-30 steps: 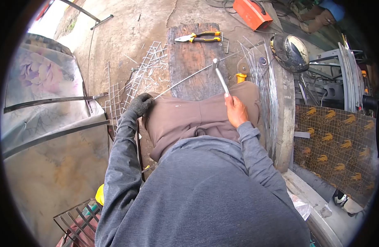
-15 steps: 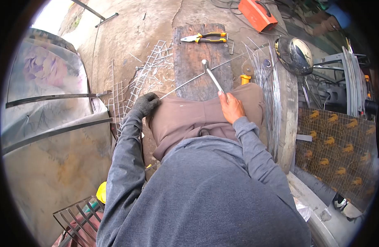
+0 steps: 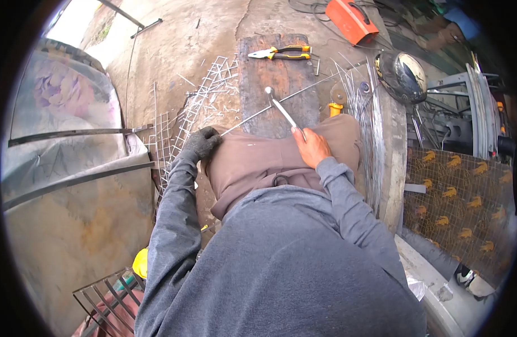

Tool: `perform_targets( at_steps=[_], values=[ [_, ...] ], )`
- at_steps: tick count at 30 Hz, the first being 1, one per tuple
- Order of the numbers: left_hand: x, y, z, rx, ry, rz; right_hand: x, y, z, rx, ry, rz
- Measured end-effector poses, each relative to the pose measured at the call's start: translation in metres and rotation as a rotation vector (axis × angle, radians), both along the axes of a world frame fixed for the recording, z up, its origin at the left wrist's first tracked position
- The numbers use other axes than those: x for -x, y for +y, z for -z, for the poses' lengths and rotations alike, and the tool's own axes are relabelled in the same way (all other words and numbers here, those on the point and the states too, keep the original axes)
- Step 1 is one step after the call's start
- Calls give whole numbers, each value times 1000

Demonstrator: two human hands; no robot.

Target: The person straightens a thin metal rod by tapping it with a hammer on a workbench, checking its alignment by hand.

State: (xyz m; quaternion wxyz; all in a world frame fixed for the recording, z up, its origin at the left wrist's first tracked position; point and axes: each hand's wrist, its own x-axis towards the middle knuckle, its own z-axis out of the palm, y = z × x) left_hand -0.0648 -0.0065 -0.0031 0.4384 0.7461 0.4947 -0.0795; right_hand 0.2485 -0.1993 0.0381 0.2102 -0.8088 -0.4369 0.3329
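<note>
My left hand (image 3: 203, 142), in a dark glove, is closed around the near end of a thin metal rod (image 3: 248, 119). The rod slants away to the right across a worn wooden board (image 3: 258, 78). In my bare right hand (image 3: 313, 148) is the handle of a hammer (image 3: 283, 114), a slim metal one. Its head overlaps the board just above the rod in this view. Pliers with yellow and black handles (image 3: 281, 53) lie on the far end of the board.
Welded wire grid pieces (image 3: 205, 90) and cut bits lie left of the board. A bundle of thin rods (image 3: 372, 146) runs along my right side. A yellow-handled tool (image 3: 335, 108), a welding helmet (image 3: 402, 77) and an orange machine (image 3: 352, 21) are at right.
The hammer head has moved left and slightly toward me along the rod, my right hand shifting a little left with it. My left hand keeps its hold on the rod.
</note>
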Motion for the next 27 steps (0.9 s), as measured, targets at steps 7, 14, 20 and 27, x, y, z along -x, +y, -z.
perform_targets(
  at_steps=[7,14,20,27],
  values=[
    [36,2,-7,-33,-31,-50,-2,-6,-38,-111,37,145],
    [56,-3,-10,51,-10,-118,-3,-14,-27,-293,-10,200],
    [55,-5,-15,136,-18,-135,-7,-15,-3,6,-8,154],
    [71,-4,3,114,-99,-159,-9,-2,6,32,-22,169]
  ],
)
